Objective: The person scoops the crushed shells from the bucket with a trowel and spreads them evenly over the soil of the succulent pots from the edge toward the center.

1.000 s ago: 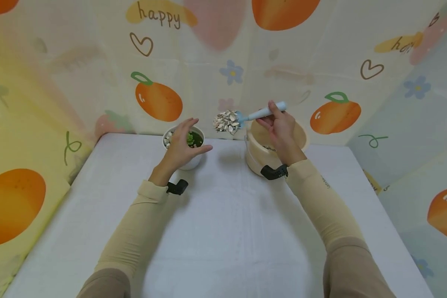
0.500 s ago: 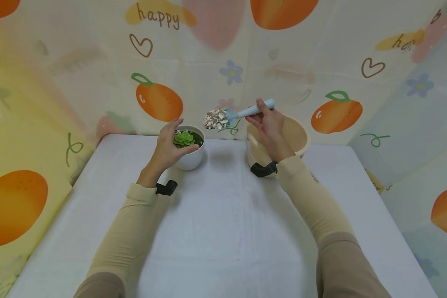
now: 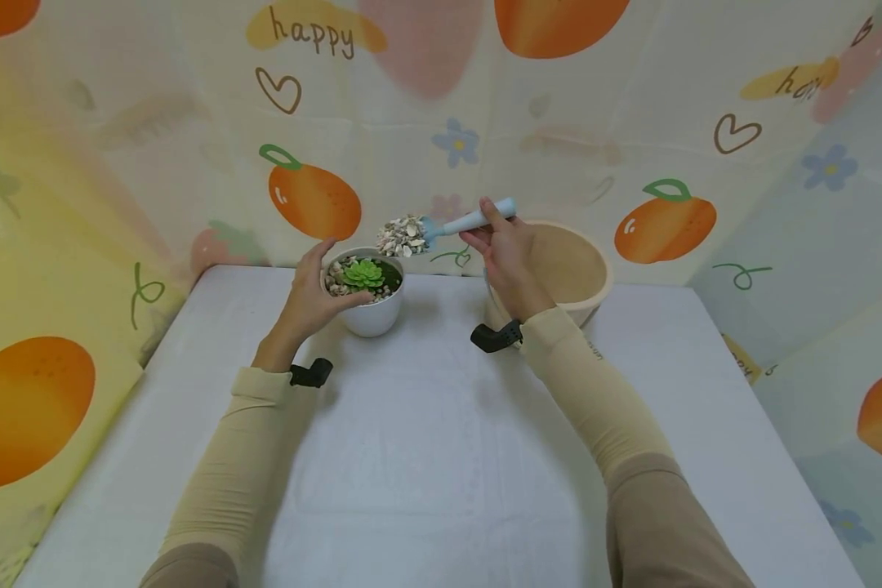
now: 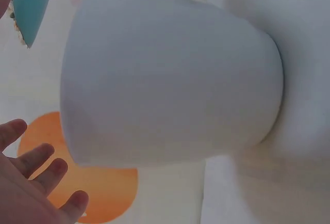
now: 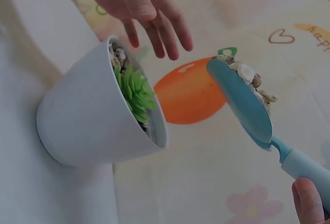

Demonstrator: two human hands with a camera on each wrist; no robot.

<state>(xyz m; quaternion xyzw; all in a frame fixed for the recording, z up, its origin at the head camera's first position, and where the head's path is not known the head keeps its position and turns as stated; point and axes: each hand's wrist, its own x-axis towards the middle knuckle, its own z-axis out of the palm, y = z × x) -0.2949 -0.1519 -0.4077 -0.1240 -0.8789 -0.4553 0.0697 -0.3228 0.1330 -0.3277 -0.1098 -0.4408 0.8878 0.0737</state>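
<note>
My right hand (image 3: 510,253) grips the pale blue handle of a small garden trowel (image 5: 242,102). A heap of pale stones or shell chips (image 3: 403,236) fills its blade, which hangs just above the far right rim of a white flowerpot (image 3: 375,318). Inside the pot sits a green succulent (image 3: 363,274), with pale stones on its left and dark soil showing on its right. My left hand (image 3: 312,290) is at the pot's left side, thumb and fingers spread. In the right wrist view, a gap shows between these fingers (image 5: 164,30) and the pot.
A cream bucket (image 3: 591,304) stands at the back right of the white-covered table (image 3: 412,457), partly hidden behind my right hand. A printed fabric backdrop (image 3: 412,163) with oranges rises directly behind the table. Each wrist wears a black camera (image 3: 312,373).
The loaded trowel has moved left in my right hand, from near the bucket to the pot. My left hand has shifted left, uncovering the succulent and the stones.
</note>
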